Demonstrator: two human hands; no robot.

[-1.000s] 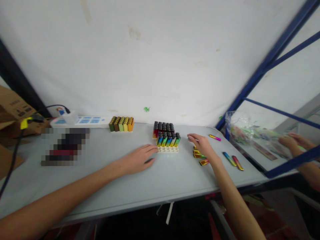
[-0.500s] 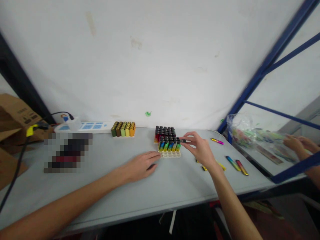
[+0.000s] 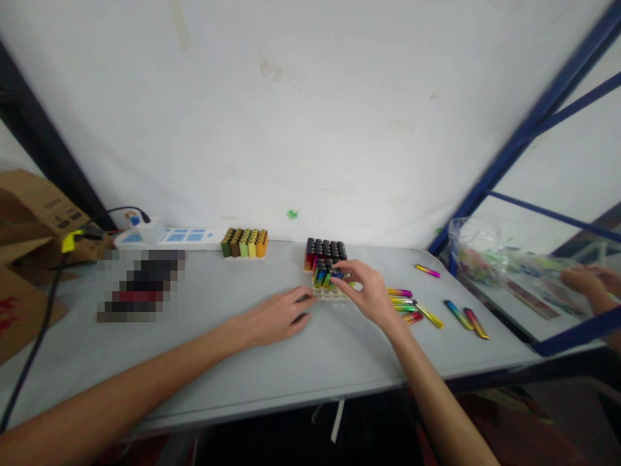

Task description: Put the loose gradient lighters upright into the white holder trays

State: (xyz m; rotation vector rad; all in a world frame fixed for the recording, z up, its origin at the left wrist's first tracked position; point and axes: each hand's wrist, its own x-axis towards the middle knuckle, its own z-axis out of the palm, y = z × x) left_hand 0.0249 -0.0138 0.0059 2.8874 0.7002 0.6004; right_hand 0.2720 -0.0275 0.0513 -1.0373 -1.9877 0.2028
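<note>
Black-topped lighters point(image 3: 319, 275) with shiny blue, green and yellow bodies stand upright in a white slotted tray point(image 3: 330, 294). My right hand point(image 3: 363, 286) is over the tray, thumb and fingers pinched on a bluish lighter point(image 3: 336, 274) among the standing ones; its lower part is hidden. Lying on the table, my left hand point(image 3: 280, 317) has its fingers stretched out, the thumb apart and the fingertips at the tray's left edge. Directly behind stands another tray of lighters point(image 3: 326, 246) with black tops and reddish bodies.
Loose metallic lighters point(image 3: 429, 314) lie to the right. At the back left are a tray of green-to-orange lighters point(image 3: 244, 244) and a power strip point(image 3: 190, 238). Cardboard boxes point(image 3: 39, 200) stand far left. Beyond the blue frame point(image 3: 514, 149), another person's hands point(image 3: 585, 281) show near plastic bags.
My right hand has moved left, from the tray's right side to over its front rows, with a lighter pinched. More loose lighters now show behind it. My left hand stays at the tray.
</note>
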